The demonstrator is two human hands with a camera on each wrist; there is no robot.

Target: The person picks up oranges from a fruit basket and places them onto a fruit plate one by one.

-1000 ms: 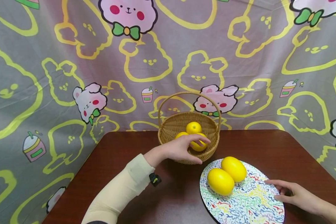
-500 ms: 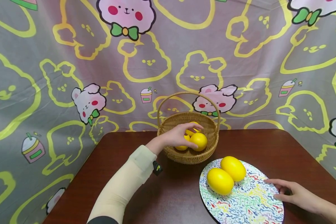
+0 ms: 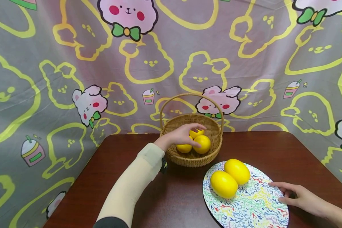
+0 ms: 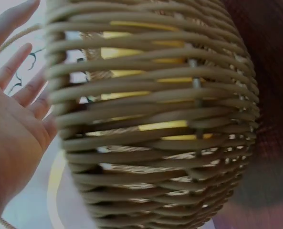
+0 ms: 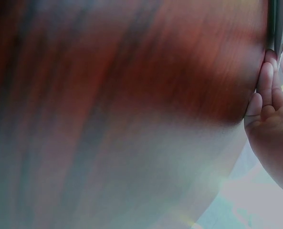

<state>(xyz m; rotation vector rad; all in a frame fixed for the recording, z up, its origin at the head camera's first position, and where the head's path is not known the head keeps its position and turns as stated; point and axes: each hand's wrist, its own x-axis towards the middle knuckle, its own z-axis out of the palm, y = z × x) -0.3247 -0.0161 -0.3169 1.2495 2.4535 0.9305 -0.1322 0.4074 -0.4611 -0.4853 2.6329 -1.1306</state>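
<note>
My left hand [image 3: 182, 135] reaches over the rim of a wicker basket [image 3: 193, 162]. Its thumb and fingers are spread around a front lemon [image 3: 202, 144]; whether they touch it I cannot tell. Two more lemons lie in the basket, one left lemon [image 3: 184, 148] and one back lemon [image 3: 197, 131] partly hidden by the fingers. In the left wrist view, yellow shows through the basket weave [image 4: 155, 114]. At the right, my right hand [image 3: 300, 198] grips the edge of a round patterned board [image 3: 262, 202], its fingers curled at the rim in the right wrist view.
Two lemons rest on the board side by side, a rear lemon [image 3: 237, 171] and a front lemon [image 3: 224, 184]. The basket's tall arched handle [image 3: 191, 94] rises above the opening. Behind the dark wooden table [image 3: 125, 164] hangs a cartoon-print curtain [image 3: 108, 63].
My left hand has moved back and slightly left, deeper over the basket, uncovering the front lemon and covering part of the back one. The right hand and board stay in place.
</note>
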